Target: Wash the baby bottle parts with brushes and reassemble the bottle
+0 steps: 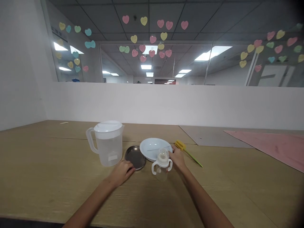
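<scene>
Left hand [120, 173] cups a steel dish [135, 157], right hand [178, 158] touches a baby bottle [161, 165].

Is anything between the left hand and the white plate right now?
Yes. The dark steel dish lies directly between the left hand and the white plate, with the hand's fingers at the dish's near rim.

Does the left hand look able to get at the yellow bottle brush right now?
Probably not directly: the left hand is at the dark metal dish, and the white plate and the two-handled baby bottle lie between it and the yellow bottle brush.
</scene>
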A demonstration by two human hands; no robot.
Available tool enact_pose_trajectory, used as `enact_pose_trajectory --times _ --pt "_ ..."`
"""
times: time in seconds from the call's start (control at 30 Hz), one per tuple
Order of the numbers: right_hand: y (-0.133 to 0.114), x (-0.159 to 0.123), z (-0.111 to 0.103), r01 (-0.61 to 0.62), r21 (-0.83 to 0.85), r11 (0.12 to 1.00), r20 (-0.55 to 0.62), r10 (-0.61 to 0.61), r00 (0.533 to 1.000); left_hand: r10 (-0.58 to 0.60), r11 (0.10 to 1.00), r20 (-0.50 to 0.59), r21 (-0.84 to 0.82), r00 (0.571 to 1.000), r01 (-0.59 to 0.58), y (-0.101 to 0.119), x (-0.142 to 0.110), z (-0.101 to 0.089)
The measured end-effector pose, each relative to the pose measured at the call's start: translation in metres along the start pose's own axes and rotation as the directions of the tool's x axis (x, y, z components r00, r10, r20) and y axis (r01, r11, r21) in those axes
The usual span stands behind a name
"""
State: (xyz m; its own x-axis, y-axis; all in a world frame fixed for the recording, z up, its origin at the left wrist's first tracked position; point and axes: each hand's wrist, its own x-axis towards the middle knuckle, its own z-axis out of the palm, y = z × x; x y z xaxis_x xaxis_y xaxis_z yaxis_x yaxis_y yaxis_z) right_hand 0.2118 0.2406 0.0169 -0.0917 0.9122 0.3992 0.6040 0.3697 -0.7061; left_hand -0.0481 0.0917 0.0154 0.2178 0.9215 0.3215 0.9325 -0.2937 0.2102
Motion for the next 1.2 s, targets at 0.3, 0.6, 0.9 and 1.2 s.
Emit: enact_pose_trajectory --times 0.3,0.6,0.9,1.2 --pt "0.003 0.008 -0.015 -0.107 -0.185 0.977 -0.075 0.095 0.993 -0.019 1.000 -0.146 0.011 0.989 0.021 -0.012 -0.013 -0.009" --pt "0.034 0.002 -0.043 -0.286 -0.465 0.838 -0.136 0.252 0.958 0.111 0.957 -0.538 -0.170 0.836 -0.237 0.055 0.031 0.021" --pt "-0.032 -0.011 -0.043 -0.092 -0.391 0.916 -0.006 0.097 0.995 0.001 0.949 -0.529 -0.265 0.848 -0.167 0.092 0.050 0.055" --pt "-0.091 -0.055 -0.036 0.449 0.003 0.893 0.286 -0.431 0.856 0.147 0.946 -0.663 -0.123 0.734 -0.301 0.081 0.046 0.068"
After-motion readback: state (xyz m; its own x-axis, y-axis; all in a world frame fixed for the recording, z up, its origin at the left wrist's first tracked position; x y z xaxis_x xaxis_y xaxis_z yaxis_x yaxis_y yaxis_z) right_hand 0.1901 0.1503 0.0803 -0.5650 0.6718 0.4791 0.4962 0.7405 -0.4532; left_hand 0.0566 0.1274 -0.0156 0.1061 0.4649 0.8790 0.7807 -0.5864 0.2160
